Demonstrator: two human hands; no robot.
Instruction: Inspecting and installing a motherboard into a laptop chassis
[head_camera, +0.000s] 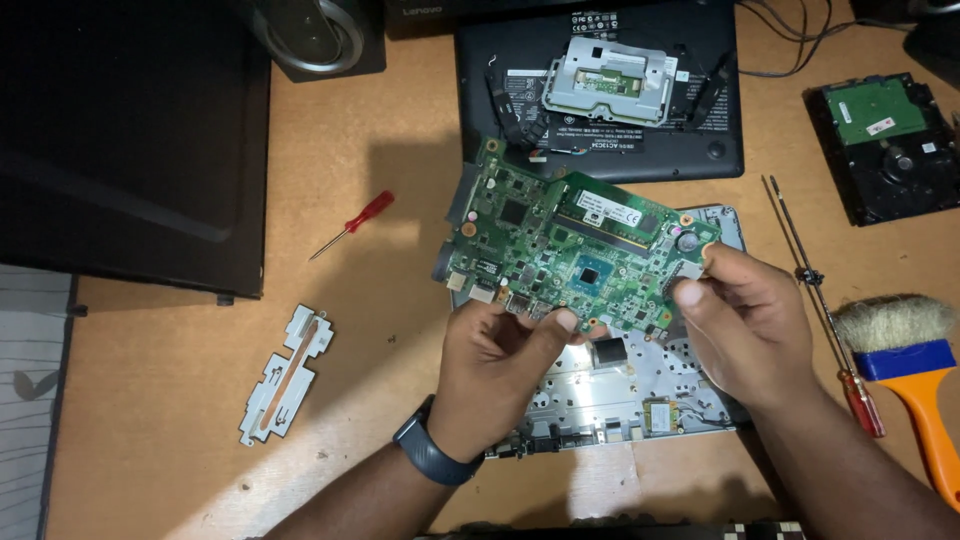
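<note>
My 2 hands hold 1 green circuit board (575, 250) above the open silver laptop shell (620, 400), which lies on the worktop (380, 400). My left hand (495, 365), a dark band on its wrist, pinches the board's near edge between thumb and fingers. My right hand (745, 315) grips the board's right end at about 3 o'clock. The board's long axis runs from 10 o'clock to 4 o'clock, its component face turned up toward me, and 1 memory stick (612, 215) sits along its far edge.

The shell holds 1 small green card (660, 415) near its right corner.

At 9 o'clock lies 1 pale metal bracket (285, 375), and farther out 1 red-handled screwdriver (352, 224), tip pointing to 8 o'clock. At 3 o'clock lie 1 long thin screwdriver (822, 305) with a red handle and 1 brush (905, 350) with an orange handle and blue band.

Farther off at 12 o'clock, 1 black laptop base cover (700, 130) carries 1 silver metal frame (607, 82). At 2 o'clock rests 1 hard drive (885, 145), board side up. At 10 o'clock sit 1 large black panel (130, 140) and 1 speaker (315, 35).
</note>
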